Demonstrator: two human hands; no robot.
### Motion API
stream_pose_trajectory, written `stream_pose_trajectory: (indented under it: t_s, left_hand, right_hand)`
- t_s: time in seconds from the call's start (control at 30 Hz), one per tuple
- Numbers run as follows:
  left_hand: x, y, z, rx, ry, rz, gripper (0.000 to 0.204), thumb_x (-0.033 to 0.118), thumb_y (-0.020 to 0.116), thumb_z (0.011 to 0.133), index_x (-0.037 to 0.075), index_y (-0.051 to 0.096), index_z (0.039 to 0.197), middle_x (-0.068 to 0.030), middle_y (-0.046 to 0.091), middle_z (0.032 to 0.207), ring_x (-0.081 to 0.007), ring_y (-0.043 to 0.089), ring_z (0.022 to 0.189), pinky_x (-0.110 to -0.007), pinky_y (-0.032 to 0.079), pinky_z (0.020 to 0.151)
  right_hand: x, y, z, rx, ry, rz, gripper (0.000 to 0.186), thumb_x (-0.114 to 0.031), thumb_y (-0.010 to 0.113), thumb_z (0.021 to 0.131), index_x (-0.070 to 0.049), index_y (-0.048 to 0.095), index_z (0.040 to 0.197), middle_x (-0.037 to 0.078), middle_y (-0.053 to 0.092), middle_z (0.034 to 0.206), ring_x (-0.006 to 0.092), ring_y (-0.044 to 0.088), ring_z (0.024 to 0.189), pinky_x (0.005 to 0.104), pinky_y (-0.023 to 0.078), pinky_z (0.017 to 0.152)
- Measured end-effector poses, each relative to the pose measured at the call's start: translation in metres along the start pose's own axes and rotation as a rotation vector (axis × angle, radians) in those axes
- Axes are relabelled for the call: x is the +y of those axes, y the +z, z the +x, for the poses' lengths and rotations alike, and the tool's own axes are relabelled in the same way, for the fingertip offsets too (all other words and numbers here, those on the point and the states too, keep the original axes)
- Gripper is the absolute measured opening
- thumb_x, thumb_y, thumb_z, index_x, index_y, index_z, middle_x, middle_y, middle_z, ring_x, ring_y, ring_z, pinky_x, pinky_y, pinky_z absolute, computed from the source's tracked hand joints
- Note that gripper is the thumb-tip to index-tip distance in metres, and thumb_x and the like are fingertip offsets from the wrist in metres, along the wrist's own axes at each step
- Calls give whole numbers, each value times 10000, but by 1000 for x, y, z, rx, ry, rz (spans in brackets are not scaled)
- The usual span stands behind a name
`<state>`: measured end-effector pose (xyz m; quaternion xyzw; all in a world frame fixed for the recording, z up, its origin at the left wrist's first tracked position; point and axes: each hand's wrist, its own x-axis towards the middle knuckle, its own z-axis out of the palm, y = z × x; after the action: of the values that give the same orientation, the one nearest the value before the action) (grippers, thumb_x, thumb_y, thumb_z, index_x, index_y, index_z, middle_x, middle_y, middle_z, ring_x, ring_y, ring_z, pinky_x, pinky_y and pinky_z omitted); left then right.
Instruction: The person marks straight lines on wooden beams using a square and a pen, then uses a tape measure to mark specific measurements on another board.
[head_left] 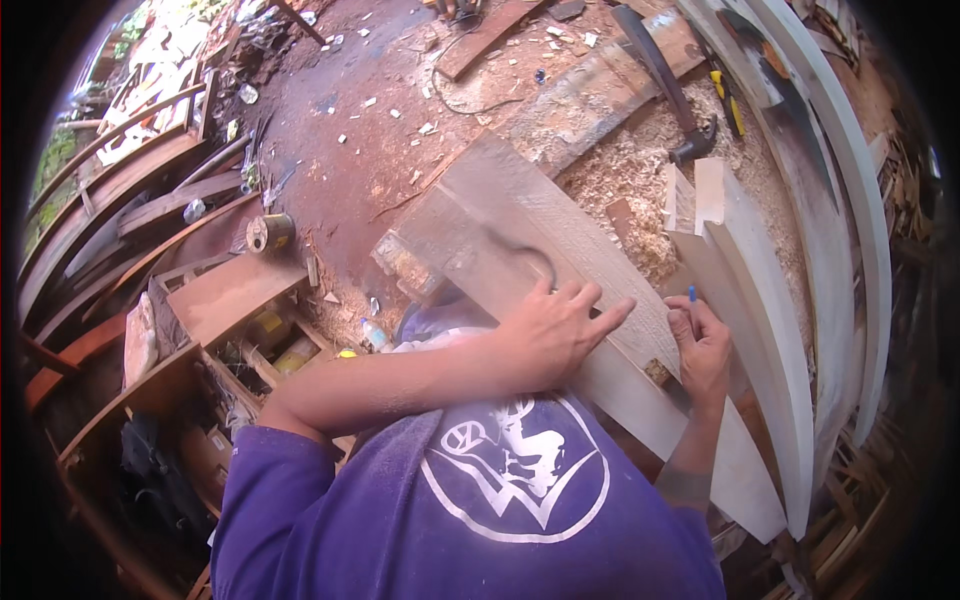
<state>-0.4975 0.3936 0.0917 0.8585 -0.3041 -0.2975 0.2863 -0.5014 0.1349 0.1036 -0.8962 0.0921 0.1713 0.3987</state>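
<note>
Across my lap lies a wide pale plank, running from the upper left to the lower right. My left hand rests on it with the fingers spread and holds nothing. A thin dark curved line shows on the wood just beyond those fingers. At the plank's right edge, my right hand is closed around a slim blue-ended pen, upright between thumb and fingers; its lower end is hidden. Just right of this hand stands a pale planed timber with a notched far end.
A hammer-like tool with a long dark handle and a yellow-black hand tool lie on wood shavings. Long curved timbers line the right side. To the left are a tin can and a wooden box holding things.
</note>
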Motion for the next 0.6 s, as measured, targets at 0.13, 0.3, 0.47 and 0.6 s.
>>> stream_pose_trajectory:
  t_s: [0.13, 0.3, 0.47, 0.6]
  left_hand:
    - [3, 36, 23, 107, 263, 321, 924, 365, 819, 778, 98, 399, 1557, -149, 561, 1265, -315, 556, 1209, -487, 456, 989]
    - [1, 47, 34, 69, 452, 391, 824, 406, 806, 801, 128, 478, 1504, -146, 551, 1303, -316, 515, 1259, -541, 407, 1052]
    - [-13, 3, 15, 166, 324, -38, 591, 282, 797, 871, 127, 590, 1402, -148, 560, 1316, -362, 514, 1281, -532, 404, 1084]
    - [-43, -28, -14, 155, 284, -123, 465, 198, 775, 886, 109, 645, 1323, -158, 607, 1234, -371, 593, 1173, -488, 468, 1026]
  right_hand:
    - [50, -22, -24, 279, 117, -23, 225, -205, 771, 949, 6, 703, 910, -25, 475, 642, 78, 396, 615, 305, 332, 565]
    - [90, -28, -85, 284, 450, -164, 288, -221, 823, 875, 20, 668, 850, 10, 420, 628, 130, 418, 606, 344, 352, 564]
    - [121, -19, -148, 468, 694, -233, 330, -249, 851, 845, 14, 675, 940, 72, 556, 721, 199, 514, 647, 372, 447, 645]
    - [142, 12, -173, 499, 613, -287, 429, -246, 854, 839, -2, 644, 1124, 162, 697, 1035, 306, 654, 948, 425, 515, 893]
